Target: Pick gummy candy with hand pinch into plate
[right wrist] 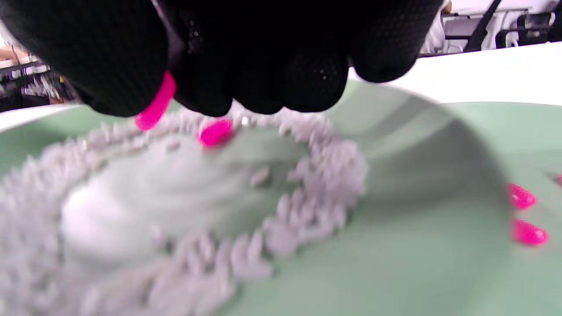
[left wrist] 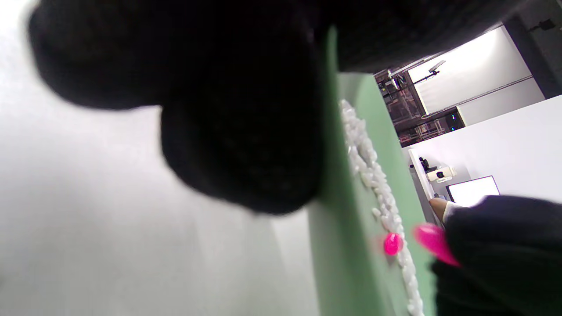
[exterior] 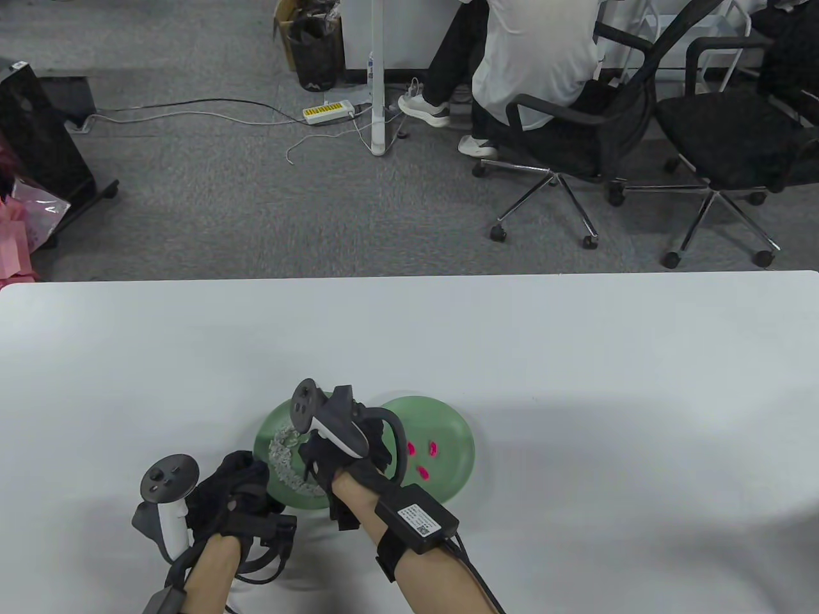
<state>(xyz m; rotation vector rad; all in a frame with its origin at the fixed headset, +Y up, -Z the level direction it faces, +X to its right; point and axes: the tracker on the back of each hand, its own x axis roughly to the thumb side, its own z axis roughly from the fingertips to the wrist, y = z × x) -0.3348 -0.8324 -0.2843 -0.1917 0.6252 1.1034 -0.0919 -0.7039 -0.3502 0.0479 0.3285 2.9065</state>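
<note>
Two green plates touch on the white table. The left plate (exterior: 272,425) holds a ring of white grains (right wrist: 307,210) and one pink gummy (right wrist: 215,131), also seen in the left wrist view (left wrist: 392,243). The right plate (exterior: 448,416) holds three pink gummies (exterior: 433,449). My right hand (exterior: 313,448) hovers low over the left plate and pinches a pink gummy (right wrist: 153,105) between thumb and fingertips; it also shows in the left wrist view (left wrist: 432,243). My left hand (exterior: 256,476) grips the left plate's near-left rim (left wrist: 329,131).
The table's far edge (exterior: 409,276) runs across the middle of the table view. Beyond it are grey carpet, office chairs (exterior: 576,147) and a seated person. Bare white tabletop (exterior: 640,448) lies to the right of the plates.
</note>
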